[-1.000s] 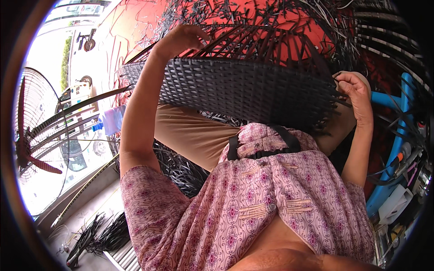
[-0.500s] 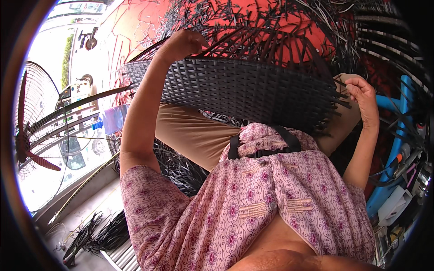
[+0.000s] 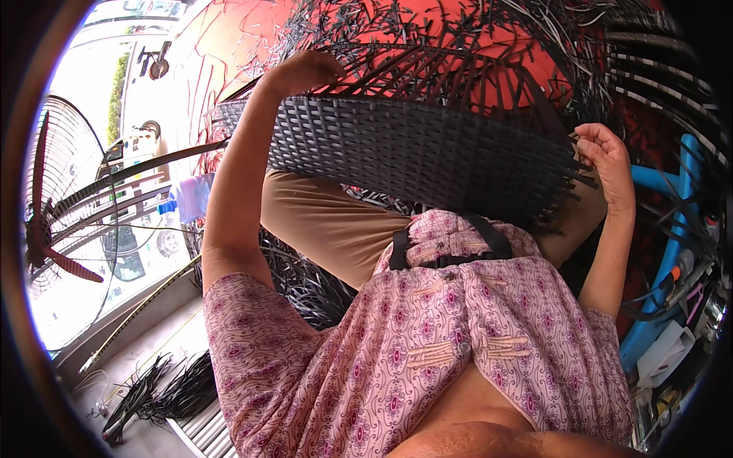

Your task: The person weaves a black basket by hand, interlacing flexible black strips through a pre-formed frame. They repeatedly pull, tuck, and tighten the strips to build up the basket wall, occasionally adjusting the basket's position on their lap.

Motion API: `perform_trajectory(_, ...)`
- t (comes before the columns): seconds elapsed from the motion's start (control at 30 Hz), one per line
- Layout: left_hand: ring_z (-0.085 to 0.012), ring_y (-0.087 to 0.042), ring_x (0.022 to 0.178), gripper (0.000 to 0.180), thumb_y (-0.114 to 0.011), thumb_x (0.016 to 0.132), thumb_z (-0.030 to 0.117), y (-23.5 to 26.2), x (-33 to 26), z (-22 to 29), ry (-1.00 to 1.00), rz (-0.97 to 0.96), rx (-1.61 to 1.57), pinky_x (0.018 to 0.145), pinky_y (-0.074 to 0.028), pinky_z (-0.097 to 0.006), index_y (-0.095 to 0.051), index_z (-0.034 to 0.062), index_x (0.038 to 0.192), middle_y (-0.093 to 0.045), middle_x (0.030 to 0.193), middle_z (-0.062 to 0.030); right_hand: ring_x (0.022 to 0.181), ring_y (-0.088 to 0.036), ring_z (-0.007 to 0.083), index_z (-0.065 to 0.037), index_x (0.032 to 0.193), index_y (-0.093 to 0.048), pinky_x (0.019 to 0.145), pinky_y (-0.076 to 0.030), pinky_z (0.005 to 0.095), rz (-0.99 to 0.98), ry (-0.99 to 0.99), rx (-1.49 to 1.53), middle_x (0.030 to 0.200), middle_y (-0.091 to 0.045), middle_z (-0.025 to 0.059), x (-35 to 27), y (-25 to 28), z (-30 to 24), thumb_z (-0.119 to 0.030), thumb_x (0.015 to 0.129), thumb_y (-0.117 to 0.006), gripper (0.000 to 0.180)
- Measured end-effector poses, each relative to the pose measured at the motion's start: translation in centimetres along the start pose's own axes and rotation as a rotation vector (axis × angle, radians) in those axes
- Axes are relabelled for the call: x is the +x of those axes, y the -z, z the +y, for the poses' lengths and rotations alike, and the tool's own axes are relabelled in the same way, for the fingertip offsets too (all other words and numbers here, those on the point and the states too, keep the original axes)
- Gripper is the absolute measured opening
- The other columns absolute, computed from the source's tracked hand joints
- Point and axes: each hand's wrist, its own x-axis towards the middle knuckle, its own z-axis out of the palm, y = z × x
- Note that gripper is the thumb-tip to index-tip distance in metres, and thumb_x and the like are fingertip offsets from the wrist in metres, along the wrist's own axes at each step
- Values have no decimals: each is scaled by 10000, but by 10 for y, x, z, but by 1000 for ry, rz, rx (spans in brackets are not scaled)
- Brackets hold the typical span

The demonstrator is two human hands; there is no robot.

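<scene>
Across my lap lies a woven panel (image 3: 412, 145) of flat black strips, its close weave facing me. Loose strip ends (image 3: 473, 80) stick out along its far edge and in a short fringe on the right. My left hand (image 3: 305, 72) is at the far edge toward the left, its fingers curled in among the strips; what they grip is hidden. At the panel's right end my right hand (image 3: 607, 156) pinches a black strip between thumb and fingertips, beside the frayed ends.
Black strip cuttings (image 3: 374, 23) litter the red floor (image 3: 435, 15) beyond the panel. A fan (image 3: 57, 206) stands at the left by a bundle of black strips (image 3: 179, 393). On the right are a blue frame (image 3: 672, 229) and a white box (image 3: 666, 355) among tools.
My right hand has shifted slightly left, its fingertips closer together at the panel's right end. My left hand has stayed at the far edge, with its fingers a little lower.
</scene>
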Motion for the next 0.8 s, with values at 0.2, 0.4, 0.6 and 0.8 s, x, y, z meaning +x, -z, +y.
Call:
perform_trajectory(0.2, -155, -690, 946, 311, -691, 829, 41, 9, 7, -4, -32, -117, -40, 837, -555, -335, -773, 110, 1121, -763, 1023, -58, 743, -543, 10, -45, 1161, -684, 680, -427, 173, -1, 12, -21, 900, -668, -51, 0, 4, 10, -87, 971, -673, 195)
perform_trajectory(0.4, -135, -682, 916, 279, -696, 790, 4, 18, 3, -22, 42, -2, -179, 803, -555, -312, -788, 82, 1042, -745, 967, -47, 774, -556, -3, -52, 1134, -702, 682, -425, 163, 50, -7, -48, 983, -699, -52, -11, 19, 8, -102, 981, -662, 166)
perform_trajectory(0.6, -142, -692, 831, 233, -683, 873, 4, 4, -9, -27, -66, 48, 90, 782, -554, -319, -742, 69, 1088, -743, 891, -41, 766, -548, -5, -53, 1136, -700, 673, -417, 159, 69, 18, -46, 975, -697, -57, -7, 19, 9, -88, 960, -674, 181)
perform_trajectory(0.8, -251, -722, 794, 247, -642, 859, 41, -1, -14, 2, -94, 190, 369, 740, -551, -387, -760, 131, 1057, -744, 845, -92, 747, -535, -4, -50, 1133, -696, 661, -408, 160, 35, -9, -22, 980, -687, -58, -4, 14, 9, -88, 947, -682, 189)
